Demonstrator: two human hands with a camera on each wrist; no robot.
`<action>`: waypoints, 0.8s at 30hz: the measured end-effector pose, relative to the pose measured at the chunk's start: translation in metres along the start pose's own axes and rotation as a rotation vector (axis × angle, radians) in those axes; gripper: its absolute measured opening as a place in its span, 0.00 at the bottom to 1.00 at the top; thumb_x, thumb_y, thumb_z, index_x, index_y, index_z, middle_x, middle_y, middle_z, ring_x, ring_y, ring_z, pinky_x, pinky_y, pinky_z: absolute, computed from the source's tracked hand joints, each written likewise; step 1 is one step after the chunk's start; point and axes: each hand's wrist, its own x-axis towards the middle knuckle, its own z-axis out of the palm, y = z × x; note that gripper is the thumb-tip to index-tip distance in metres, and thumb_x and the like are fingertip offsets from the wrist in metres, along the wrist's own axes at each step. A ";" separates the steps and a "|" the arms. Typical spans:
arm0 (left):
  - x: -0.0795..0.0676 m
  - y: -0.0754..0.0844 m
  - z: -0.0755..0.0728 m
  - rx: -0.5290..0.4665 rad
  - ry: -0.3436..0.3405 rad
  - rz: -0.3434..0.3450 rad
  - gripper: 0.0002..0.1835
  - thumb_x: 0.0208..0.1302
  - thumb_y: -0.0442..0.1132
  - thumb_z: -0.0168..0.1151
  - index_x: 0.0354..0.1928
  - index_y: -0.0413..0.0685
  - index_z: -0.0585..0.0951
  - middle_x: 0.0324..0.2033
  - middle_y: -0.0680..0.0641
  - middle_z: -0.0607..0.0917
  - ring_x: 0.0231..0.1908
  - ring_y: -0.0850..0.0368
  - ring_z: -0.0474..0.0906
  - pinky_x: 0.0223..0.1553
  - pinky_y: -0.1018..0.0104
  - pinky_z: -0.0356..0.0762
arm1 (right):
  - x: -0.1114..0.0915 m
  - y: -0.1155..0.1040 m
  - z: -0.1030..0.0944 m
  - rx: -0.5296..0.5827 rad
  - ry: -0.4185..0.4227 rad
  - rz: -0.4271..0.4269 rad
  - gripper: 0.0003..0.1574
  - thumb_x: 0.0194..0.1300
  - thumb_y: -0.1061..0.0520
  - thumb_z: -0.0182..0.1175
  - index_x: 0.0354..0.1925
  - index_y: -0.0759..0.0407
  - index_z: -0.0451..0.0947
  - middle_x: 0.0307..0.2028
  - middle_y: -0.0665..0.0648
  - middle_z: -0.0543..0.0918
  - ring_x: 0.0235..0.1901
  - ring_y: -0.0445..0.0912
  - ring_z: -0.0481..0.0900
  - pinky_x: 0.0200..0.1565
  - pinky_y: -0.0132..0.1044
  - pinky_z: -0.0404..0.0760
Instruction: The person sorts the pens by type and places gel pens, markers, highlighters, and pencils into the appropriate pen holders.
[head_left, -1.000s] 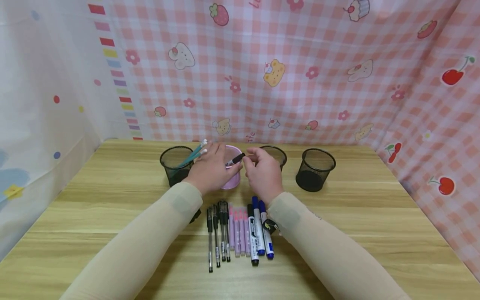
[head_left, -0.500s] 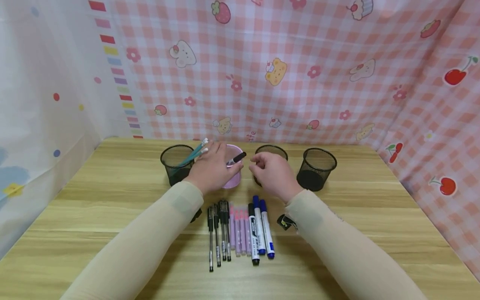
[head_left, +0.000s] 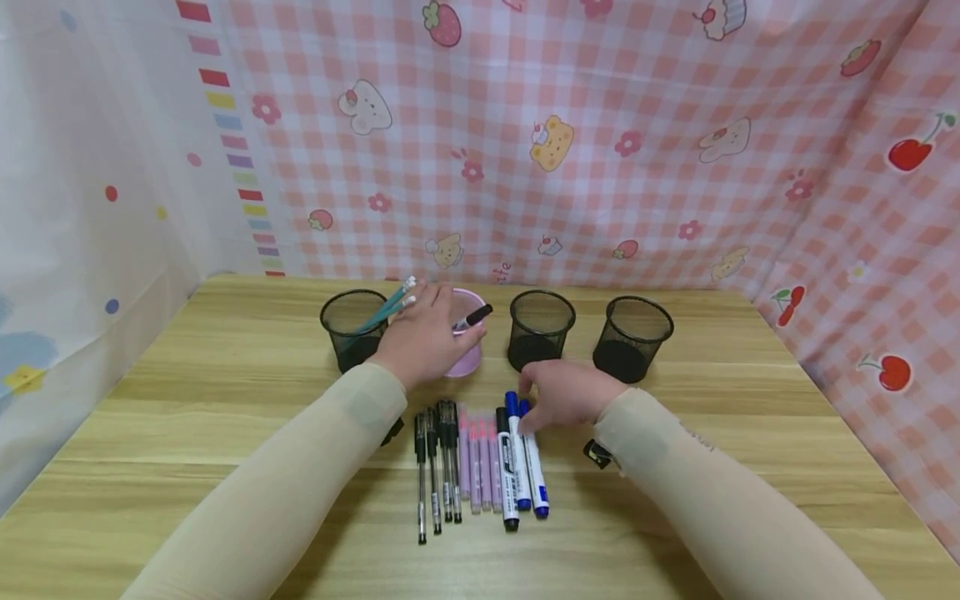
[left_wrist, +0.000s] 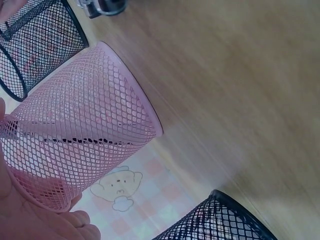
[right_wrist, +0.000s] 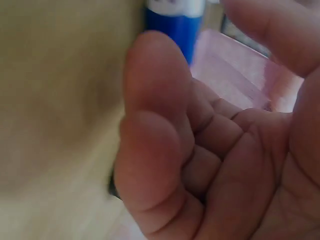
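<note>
My left hand grips the pink mesh pen holder near its rim, the thumb in front. Leaning in that holder is a pen with a black cap. In the head view my right hand reaches over the blue-capped markers, thumb and fingers parted close around the cap of the right-hand one. Part of a blue marker cap shows beyond the fingertips in the right wrist view. A black-capped whiteboard marker lies just left of the blue ones.
Several black gel pens and pink highlighters lie in a row left of the markers. A black mesh holder with teal pencils stands at left. Two black mesh holders stand at right.
My right hand has drawn away from the pink holder and come right and toward me, down to the blue markers. My left hand stays on the pink holder.
</note>
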 end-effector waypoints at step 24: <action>0.000 -0.002 0.001 -0.016 0.013 0.001 0.53 0.73 0.76 0.43 0.84 0.45 0.53 0.84 0.40 0.51 0.84 0.39 0.44 0.77 0.37 0.63 | 0.007 -0.002 0.015 0.147 -0.094 0.117 0.26 0.65 0.51 0.75 0.56 0.56 0.78 0.28 0.56 0.86 0.23 0.46 0.82 0.24 0.35 0.79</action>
